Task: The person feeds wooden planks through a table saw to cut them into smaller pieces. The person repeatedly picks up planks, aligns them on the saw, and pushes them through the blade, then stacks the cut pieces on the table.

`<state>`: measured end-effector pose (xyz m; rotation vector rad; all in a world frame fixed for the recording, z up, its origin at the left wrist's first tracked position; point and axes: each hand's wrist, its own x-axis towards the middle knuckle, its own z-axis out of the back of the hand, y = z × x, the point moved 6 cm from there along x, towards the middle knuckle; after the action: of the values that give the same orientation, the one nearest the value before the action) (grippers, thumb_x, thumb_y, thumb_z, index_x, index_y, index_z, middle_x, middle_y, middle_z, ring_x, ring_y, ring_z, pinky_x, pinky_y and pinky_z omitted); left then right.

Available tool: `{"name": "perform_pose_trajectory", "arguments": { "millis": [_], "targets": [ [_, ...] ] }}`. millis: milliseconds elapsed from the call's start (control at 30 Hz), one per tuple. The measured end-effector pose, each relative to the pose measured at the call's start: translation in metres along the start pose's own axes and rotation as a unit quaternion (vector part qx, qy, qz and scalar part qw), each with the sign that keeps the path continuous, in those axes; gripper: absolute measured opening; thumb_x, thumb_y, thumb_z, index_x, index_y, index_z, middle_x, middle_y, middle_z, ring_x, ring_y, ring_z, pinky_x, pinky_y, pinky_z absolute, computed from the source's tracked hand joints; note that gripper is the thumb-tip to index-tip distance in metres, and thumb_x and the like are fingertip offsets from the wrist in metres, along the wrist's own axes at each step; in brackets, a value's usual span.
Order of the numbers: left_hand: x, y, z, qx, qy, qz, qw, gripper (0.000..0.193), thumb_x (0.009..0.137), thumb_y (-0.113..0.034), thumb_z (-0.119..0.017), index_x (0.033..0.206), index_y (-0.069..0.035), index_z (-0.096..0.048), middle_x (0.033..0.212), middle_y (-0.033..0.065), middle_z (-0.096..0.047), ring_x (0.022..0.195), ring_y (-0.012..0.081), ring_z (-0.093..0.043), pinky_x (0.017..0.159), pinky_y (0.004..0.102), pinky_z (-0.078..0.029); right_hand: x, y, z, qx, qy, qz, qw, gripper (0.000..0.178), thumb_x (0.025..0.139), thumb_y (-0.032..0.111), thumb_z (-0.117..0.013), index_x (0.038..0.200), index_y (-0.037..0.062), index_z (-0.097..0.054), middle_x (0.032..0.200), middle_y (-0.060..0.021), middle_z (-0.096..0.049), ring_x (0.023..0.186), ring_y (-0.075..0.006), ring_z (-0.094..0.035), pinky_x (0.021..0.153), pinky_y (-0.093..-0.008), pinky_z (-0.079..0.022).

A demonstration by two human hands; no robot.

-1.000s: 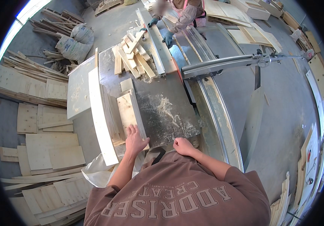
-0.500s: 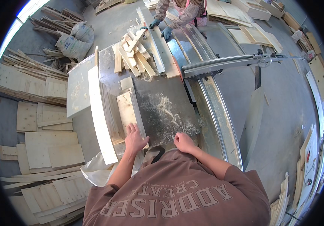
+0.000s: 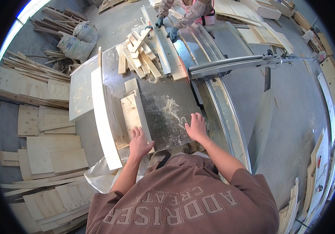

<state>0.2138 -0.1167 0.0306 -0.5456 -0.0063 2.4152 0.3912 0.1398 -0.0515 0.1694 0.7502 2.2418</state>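
Observation:
My left hand [image 3: 139, 143] lies on the near end of a stack of narrow plywood boards [image 3: 131, 111], its fingers spread flat on the top board and its thumb beside the stack's right edge. My right hand [image 3: 196, 126] is raised over the near right corner of the dusty metal saw table [image 3: 157, 136], open, with thumb and fingers apart and nothing between them. Left of the stack, more boards [image 3: 113, 113] stand packed together beside a long white board [image 3: 102, 117].
Beyond the stack lies a loose pile of wooden offcuts [image 3: 138, 54]. At the far side a co-worker's gloved hands [image 3: 172, 34] are by a long board [image 3: 175, 62]. A metal rail [image 3: 229, 66] crosses to the right. Plywood sheets [image 3: 54, 152] lie on the left floor.
My right hand has moved forward and to the right over the table, and its curled fingers have opened. My left hand stays on the stack.

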Motion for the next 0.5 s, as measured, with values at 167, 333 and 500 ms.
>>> {"name": "perform_pose_trajectory", "arguments": {
  "millis": [167,333,500],
  "targets": [
    [-0.001,0.001,0.0,-0.004,-0.003,0.0,1.0,0.11,0.088,-0.046,-0.082,0.164,0.014,-0.029,0.172,0.0387,-0.028,0.164,0.0487,-0.024,0.126,0.0483,-0.042,0.004,0.007,0.004,-0.012,0.006,-0.011,1.0,0.06,0.095,0.03,-0.078,0.139,0.0,-0.052,0.15,-0.0234,-0.046,0.138,-0.0467,-0.047,0.112,-0.0596,-0.043],
    [-0.002,-0.001,0.002,-0.009,-0.001,0.002,1.0,0.11,0.088,-0.046,-0.081,0.164,0.015,-0.029,0.172,0.0389,-0.028,0.164,0.049,-0.024,0.127,0.0482,-0.041,0.008,0.013,0.008,-0.02,0.001,-0.02,1.0,0.06,0.094,0.031,-0.079,0.136,-0.0027,-0.052,0.145,-0.0249,-0.049,0.137,-0.0465,-0.048,0.112,-0.0591,-0.043],
    [-0.001,0.001,0.0,0.001,-0.009,0.004,1.0,0.108,0.088,-0.045,-0.082,0.165,0.012,-0.03,0.173,0.0372,-0.028,0.164,0.0481,-0.026,0.124,0.048,-0.045,0.018,0.022,0.008,-0.032,0.014,-0.033,0.999,0.062,0.095,0.034,-0.078,0.135,-0.0049,-0.053,0.14,-0.0249,-0.053,0.133,-0.0453,-0.051,0.111,-0.0583,-0.043]
  ]
}}
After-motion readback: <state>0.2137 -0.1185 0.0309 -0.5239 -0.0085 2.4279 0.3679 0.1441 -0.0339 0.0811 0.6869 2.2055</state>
